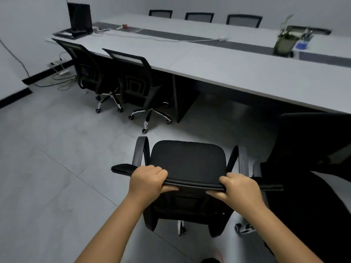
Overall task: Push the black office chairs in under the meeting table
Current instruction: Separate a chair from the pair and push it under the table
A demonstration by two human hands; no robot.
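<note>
I see both hands clamped on the top edge of the backrest of a black padded office chair with looped armrests (188, 162): my left hand (146, 180) curls over the rim toward its left end, my right hand (238, 188) near its right end, thumbs beneath. This chair stands on the grey tiled floor (57, 158), apart from the long white counter (237, 71), seat facing it. Two black mesh-backed office chairs (133, 80) sit tucked against the counter's near edge to the left. Another black chair (313, 141) stands just beside mine on the right.
</note>
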